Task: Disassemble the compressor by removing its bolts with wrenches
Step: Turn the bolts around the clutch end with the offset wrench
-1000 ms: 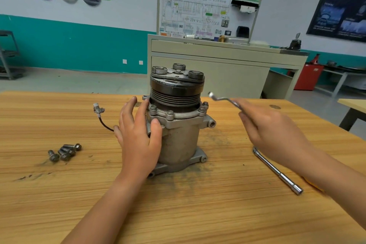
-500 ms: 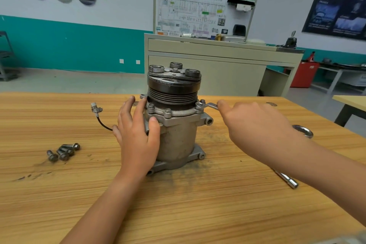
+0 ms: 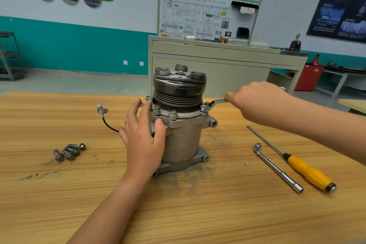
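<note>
Steel wrench (image 3: 216,102) first: the right hand (image 3: 255,103) has its fingers curled tight around the handle, so most of the handle is buried under the fist. The bent head end sits on a bolt (image 3: 204,108) on the flange at the right side of the compressor (image 3: 182,138). It looks seated over the bolt head, but honestly it's too small to be sure.

The left hand (image 3: 144,134) is wrapped round the compressor body from the left, with the thumb pressed on the front just under the flange and the fingers reaching round the back. The compressor stands upright in the middle of the wooden table (image 3: 198,214), black grooved pulley (image 3: 178,93) on top, with dark grime on the wood around its base.

A thin black lead with a small grey connector (image 3: 101,109) comes out from behind the left hand. Further left there's a little pile of loose bolts (image 3: 69,151) lying on the table. Over on the right, well apart from the compressor, an L-shaped socket wrench (image 3: 278,168) lies just beside a yellow-handled screwdriver (image 3: 307,171), both flat on the wood.
</note>
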Demonstrator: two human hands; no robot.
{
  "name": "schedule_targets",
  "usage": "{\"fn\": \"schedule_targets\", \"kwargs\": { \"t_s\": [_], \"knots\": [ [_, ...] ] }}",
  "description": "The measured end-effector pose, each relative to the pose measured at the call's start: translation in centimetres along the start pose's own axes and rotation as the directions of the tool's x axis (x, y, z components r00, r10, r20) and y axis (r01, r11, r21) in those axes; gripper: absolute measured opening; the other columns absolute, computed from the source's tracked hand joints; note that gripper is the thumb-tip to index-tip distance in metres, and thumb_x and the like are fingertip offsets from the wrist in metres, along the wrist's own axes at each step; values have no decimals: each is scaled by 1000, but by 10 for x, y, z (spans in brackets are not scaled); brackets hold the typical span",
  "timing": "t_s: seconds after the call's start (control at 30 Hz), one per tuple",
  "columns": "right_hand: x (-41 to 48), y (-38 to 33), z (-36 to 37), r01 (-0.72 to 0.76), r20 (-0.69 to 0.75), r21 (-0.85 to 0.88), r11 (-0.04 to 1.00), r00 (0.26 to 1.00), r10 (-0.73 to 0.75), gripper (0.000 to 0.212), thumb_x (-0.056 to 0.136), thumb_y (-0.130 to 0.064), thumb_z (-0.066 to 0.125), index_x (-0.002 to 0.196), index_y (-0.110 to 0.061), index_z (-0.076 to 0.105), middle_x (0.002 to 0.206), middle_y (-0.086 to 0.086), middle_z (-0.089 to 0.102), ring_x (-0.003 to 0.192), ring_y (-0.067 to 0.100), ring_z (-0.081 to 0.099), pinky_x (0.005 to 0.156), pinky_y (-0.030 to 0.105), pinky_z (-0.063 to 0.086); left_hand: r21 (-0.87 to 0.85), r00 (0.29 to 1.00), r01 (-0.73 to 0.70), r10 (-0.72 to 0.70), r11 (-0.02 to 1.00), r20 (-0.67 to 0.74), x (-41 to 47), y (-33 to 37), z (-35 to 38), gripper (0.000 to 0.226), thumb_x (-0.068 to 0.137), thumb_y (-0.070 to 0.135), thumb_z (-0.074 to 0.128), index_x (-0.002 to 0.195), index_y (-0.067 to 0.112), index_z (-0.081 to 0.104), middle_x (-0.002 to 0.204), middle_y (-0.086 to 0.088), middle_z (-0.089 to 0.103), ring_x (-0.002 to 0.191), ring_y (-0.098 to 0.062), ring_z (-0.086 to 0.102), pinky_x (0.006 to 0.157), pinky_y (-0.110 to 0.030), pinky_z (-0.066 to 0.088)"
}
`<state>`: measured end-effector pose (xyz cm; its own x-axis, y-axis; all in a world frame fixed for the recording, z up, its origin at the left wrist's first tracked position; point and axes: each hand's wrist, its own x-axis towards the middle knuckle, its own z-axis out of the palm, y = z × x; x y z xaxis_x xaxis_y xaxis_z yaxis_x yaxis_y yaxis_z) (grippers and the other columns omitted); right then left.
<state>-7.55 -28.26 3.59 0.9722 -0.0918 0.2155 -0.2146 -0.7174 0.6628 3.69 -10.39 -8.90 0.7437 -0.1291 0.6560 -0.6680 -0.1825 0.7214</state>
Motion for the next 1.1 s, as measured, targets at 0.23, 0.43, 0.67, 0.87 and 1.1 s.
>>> {"fn": "schedule_targets", "kwargs": {
  "t_s": [0.23, 0.43, 0.67, 0.87, 1.1],
  "knots": [
    [40, -20, 42, 124, -589, 313, 942, 803, 90, 19, 71, 18, 62, 83, 5, 67, 72, 15, 66, 59, 30, 62, 46, 35, 52, -36, 1000, -4, 4, 999, -15, 0, -2, 1, 62, 81, 49, 28, 135, 23, 44, 152, 5, 14, 129, 7, 15, 110, -63, 13],
    [17, -17, 34, 64, -607, 622, 781, 670, 428, 30, 87, 2, 53, 117, 10, 56, 74, 19, 66, 59, 31, 63, 49, 39, 53, -28, 1000, -20, 19, 999, -24, 1, -4, 2, 62, 82, 48, 28, 134, 20, 45, 152, 4, 15, 125, 11, 14, 109, -64, 15],
    [-60, -32, 15, -33, -367, 432, 901, 907, 209, 54, 86, 2, 57, 136, -10, 43, 65, 11, 55, 40, 28, 47, 34, 32, 40, -32, 1000, -7, 7, 999, -17, 0, -2, 1, 54, 86, 39, 33, 135, 19, 44, 152, 3, 17, 124, 9, 16, 109, -63, 13],
    [-55, -42, 1, -204, -130, 301, 932, 959, 252, 60, 98, -19, 31, 146, -35, -2, 73, -5, 32, 61, 19, 40, 44, 27, 23, -37, 1000, 0, 0, 999, -15, -1, 0, 0, 55, 85, 41, 33, 135, 21, 44, 152, 3, 17, 128, 5, 18, 109, -63, 13],
    [-43, -44, -24, -182, -6, 129, 975, 983, 185, 65, 87, -1, 39, 143, -18, 11, 63, -2, 29, 48, 15, 29, 39, 26, 22, -38, 1000, 11, -11, 999, 3, -1, 1, 0, 53, 87, 37, 33, 136, 22, 43, 150, 4, 23, 127, 6, 19, 111, -61, 11]
  ]
}}
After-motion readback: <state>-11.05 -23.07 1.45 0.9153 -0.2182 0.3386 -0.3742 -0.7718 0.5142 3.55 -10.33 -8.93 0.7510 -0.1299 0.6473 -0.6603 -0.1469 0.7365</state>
